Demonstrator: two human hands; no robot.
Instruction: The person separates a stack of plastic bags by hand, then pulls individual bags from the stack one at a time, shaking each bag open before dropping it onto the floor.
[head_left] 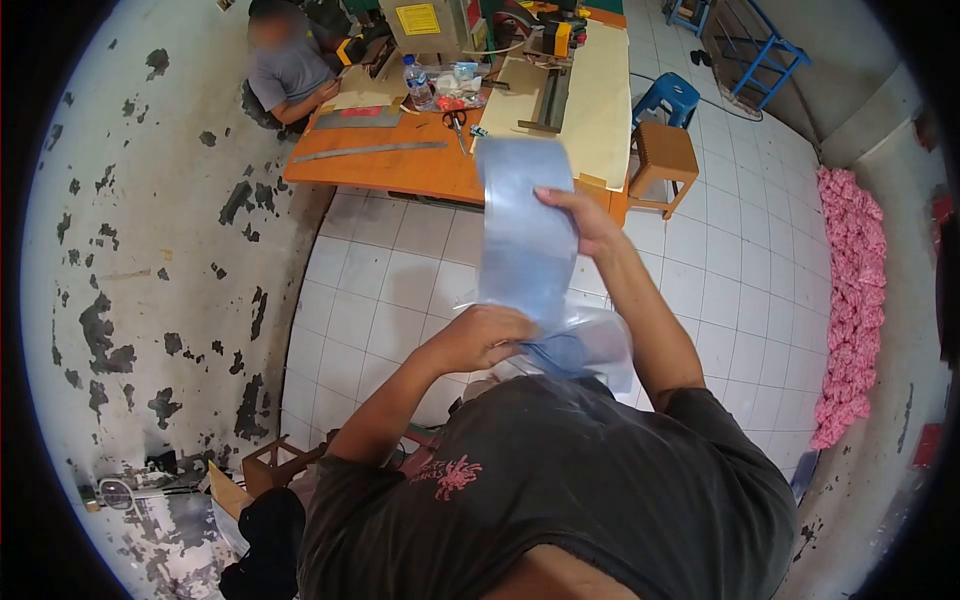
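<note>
A long, bluish translucent plastic sheet (525,235) hangs upright in front of my body, its top near the table edge. My right hand (583,218) grips its right edge, with the thumb lying over the front. Lower down, my left hand (490,338) has its fingers closed on the bunched lower part of the plastic. Clear, crumpled plastic (605,345) spreads from there to the right, close to my chest.
An orange table (450,180) ahead bears scissors (455,125), a metal strip (370,151), a water bottle (417,85) and pale sheets. Another person (290,75) sits at its left. Right of it are a brown stool (665,155), a blue stool (672,95) and a pink bundle (850,300).
</note>
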